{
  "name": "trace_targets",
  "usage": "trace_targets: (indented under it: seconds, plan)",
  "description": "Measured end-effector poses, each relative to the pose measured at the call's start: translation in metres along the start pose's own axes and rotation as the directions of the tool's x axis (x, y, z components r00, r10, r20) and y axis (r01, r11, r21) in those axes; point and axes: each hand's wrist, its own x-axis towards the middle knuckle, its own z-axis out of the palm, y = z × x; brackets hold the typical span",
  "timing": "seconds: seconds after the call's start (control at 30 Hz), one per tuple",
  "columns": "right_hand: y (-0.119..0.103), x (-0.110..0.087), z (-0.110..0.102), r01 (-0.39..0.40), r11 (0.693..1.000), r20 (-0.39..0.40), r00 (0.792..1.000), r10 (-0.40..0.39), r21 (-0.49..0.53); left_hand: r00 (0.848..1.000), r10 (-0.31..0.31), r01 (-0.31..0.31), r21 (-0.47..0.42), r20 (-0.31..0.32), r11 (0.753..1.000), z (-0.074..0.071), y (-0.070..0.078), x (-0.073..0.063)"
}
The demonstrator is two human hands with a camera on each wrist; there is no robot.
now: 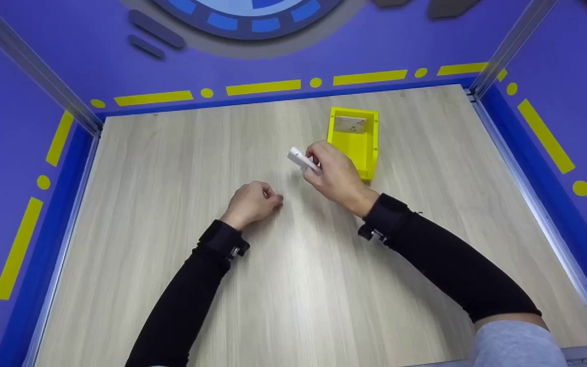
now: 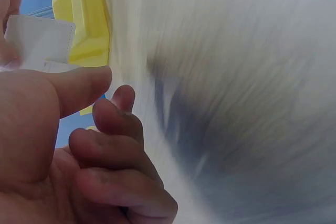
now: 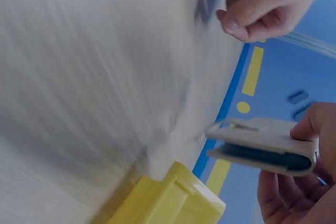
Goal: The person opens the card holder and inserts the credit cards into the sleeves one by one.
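My right hand [image 1: 338, 173] grips a small white folding wallet [image 1: 302, 160] between thumb and fingers, above the table just left of the yellow bin [image 1: 374, 145]. In the right wrist view the wallet [image 3: 262, 142] is seen edge-on, with a dark inside between its two covers and a thin strap. The left wrist view shows stitching along the pale face of the wallet [image 2: 39, 40]. Lower and to the left, my left hand [image 1: 252, 203] hovers over the table with loosely curled fingers [image 2: 113, 150] and nothing in them.
Inside the yellow bin, a pale patterned flat piece [image 1: 349, 124] leans at the far wall. The wooden table [image 1: 171, 153] is bordered by metal rails and blue-purple panels [image 1: 84, 71] with yellow markings at the back and both sides.
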Motion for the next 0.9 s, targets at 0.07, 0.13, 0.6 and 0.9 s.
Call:
trace_targets:
  seconds: [0.07, 0.13, 0.6, 0.9]
  plan:
    - [0.000, -0.003, 0.006, 0.058, 0.995, 0.011, 0.998, -0.058, -0.080, 1.000, 0.010, -0.010, 0.003, 0.001, 1.000, 0.000, 0.000, 0.000]
    - [0.000, -0.006, 0.015, 0.111, 0.983, 0.038, 0.994, -0.106, -0.147, 1.000, 0.016, -0.016, 0.002, 0.003, 1.000, 0.001, 0.001, 0.000]
    - [-0.002, -0.022, 0.065, 0.237, 0.954, 0.254, 0.949, -0.186, -0.184, 1.000, 0.010, -0.009, 0.048, -0.029, 0.999, -0.003, -0.002, -0.002]
    - [0.002, -0.014, 0.050, -0.005, 0.998, 0.213, 0.977, -0.008, 0.060, 0.996, -0.044, 0.046, 0.028, -0.084, 0.999, -0.001, 0.003, 0.001]
